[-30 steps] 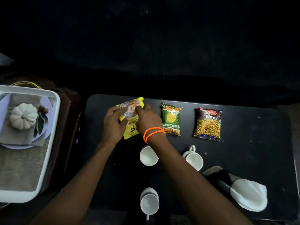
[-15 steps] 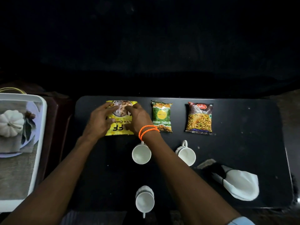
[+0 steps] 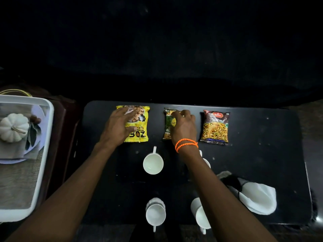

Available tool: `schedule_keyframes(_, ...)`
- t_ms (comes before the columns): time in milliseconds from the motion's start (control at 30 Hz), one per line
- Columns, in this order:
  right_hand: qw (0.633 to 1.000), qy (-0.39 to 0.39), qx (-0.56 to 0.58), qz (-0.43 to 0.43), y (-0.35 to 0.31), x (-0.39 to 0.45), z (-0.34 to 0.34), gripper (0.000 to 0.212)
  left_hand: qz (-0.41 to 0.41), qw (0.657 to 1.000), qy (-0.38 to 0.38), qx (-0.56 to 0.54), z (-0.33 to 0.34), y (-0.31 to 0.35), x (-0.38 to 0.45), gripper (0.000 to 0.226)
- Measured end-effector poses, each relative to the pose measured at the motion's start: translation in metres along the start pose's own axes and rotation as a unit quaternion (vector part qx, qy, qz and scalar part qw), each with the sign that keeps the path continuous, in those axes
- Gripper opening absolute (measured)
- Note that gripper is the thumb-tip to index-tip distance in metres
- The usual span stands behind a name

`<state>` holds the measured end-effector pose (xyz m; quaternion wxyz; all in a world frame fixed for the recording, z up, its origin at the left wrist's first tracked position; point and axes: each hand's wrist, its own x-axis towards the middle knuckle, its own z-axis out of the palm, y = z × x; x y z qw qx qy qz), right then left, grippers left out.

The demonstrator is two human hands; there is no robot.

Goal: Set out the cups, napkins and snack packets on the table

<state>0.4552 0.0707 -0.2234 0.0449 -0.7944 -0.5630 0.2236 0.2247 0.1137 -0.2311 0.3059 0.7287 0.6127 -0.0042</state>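
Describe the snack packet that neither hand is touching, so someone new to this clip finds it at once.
On the black table, three packets lie in a row along the far edge. It is the dark packet at the right end of the row, with a red logo and "MIXTURE" printed on it; its neighbours are yellow and green.

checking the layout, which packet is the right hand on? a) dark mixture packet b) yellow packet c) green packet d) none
c: the right hand lies over the green packet in the middle of the row, while the left hand rests on the yellow packet.
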Motion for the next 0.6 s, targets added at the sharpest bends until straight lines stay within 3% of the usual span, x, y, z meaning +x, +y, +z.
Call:
schedule_keyframes(133, 1.0, -0.01, -0.021, -0.007, -0.002, -0.003, 0.002, 0.048, 0.006, 1.0, 0.005, 0.016, 0.002, -0.003, -0.001, 0.076)
schedule_keyframes(233, 0.998, -0.002, -0.047, -0.031, -0.002, -0.005, -0.005, 0.049, 0.0, 0.998, 0.055, 0.031, -0.001, -0.004, -0.007, 0.077)
schedule_keyframes(500, 0.983, 0.143, -0.049, -0.107, -0.026, 0.007, -0.066, 0.063, 0.017, 0.978, 0.206, 0.041, -0.056, 0.021, -0.003, 0.067)
schedule_keyframes(600, 0.974, 0.178, -0.052, -0.131, -0.036, 0.011, -0.109, 0.066, 0.065, 0.959, 0.273, 0.038, -0.098, 0.049, 0.002, 0.065)
